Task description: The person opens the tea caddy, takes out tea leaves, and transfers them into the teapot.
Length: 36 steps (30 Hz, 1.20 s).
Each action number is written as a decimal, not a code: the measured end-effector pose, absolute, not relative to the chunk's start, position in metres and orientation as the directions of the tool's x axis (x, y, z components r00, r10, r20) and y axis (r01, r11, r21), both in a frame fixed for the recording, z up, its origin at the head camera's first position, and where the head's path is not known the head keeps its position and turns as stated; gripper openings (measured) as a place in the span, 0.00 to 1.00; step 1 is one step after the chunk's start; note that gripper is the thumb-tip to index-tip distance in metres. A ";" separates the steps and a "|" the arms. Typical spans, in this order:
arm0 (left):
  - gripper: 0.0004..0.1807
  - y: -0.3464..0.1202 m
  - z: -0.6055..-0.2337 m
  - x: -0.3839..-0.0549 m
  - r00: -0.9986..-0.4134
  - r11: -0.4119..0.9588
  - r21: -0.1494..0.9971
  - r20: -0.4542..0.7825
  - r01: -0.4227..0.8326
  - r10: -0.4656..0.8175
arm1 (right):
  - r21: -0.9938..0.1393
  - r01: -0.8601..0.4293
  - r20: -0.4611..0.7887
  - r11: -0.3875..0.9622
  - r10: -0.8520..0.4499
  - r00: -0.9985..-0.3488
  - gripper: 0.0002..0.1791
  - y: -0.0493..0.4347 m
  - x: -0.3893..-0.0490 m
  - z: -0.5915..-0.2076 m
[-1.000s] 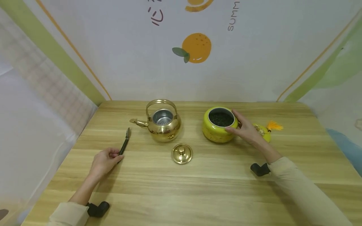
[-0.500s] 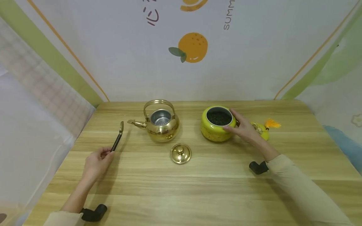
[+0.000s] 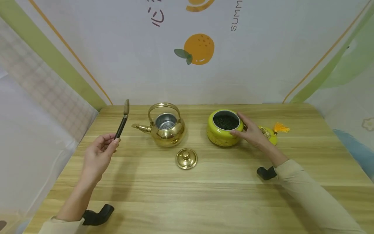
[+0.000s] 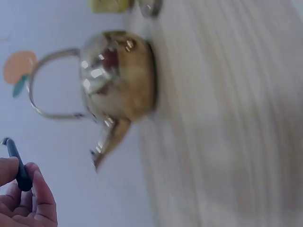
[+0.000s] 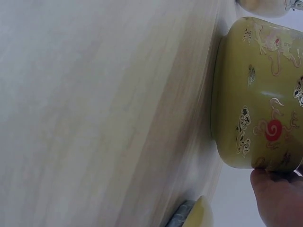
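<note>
Wood-grain table (image 3: 187,201) meets pale wall cloth (image 3: 248,65) with a printed orange (image 3: 199,48). Left hand (image 3: 97,154) is raised, pinching a dark-handled scoop (image 3: 124,120) above the table. Right hand (image 3: 252,132) curves round the yellow jar (image 3: 223,138), right of the brass kettle (image 3: 169,136).

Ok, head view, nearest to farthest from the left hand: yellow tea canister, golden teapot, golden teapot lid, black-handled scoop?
1. Black-handled scoop, in the left hand.
2. Golden teapot, right of that hand.
3. Golden teapot lid, front-right of the teapot.
4. Yellow tea canister, rightmost of these.
</note>
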<state>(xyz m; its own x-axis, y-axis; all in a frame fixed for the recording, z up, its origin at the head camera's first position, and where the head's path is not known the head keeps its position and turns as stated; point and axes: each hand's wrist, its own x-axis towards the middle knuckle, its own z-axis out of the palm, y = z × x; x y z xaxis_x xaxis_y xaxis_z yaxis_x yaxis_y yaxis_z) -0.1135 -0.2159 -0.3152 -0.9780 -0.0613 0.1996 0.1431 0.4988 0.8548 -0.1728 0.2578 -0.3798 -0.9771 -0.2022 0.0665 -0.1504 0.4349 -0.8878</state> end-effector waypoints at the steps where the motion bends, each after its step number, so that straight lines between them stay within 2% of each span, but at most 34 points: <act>1: 0.18 -0.210 -0.312 -0.113 -0.977 0.480 0.863 0.206 0.158 -0.049 | -0.887 -0.150 0.066 0.436 -0.201 -0.977 0.46 0.258 -0.173 -0.380; 8: 0.16 -0.159 -0.293 -0.117 -0.978 0.380 0.902 0.196 0.206 0.066 | -0.887 -0.140 0.057 0.440 -0.197 -0.979 0.46 0.259 -0.172 -0.379; 16: 0.12 -0.092 -0.296 -0.143 -0.961 0.251 0.944 0.157 0.214 0.228 | -0.890 -0.146 0.068 0.431 -0.191 -0.979 0.46 0.260 -0.173 -0.382; 26: 0.11 -0.041 -0.312 -0.175 -0.950 0.391 0.882 0.164 0.262 0.267 | -0.892 -0.140 0.063 0.431 -0.188 -0.980 0.46 0.258 -0.171 -0.381; 36: 0.10 -0.022 -0.320 -0.189 -0.951 0.411 0.870 0.176 0.272 0.255 | -0.899 -0.140 0.069 0.415 -0.183 -0.981 0.46 0.257 -0.170 -0.381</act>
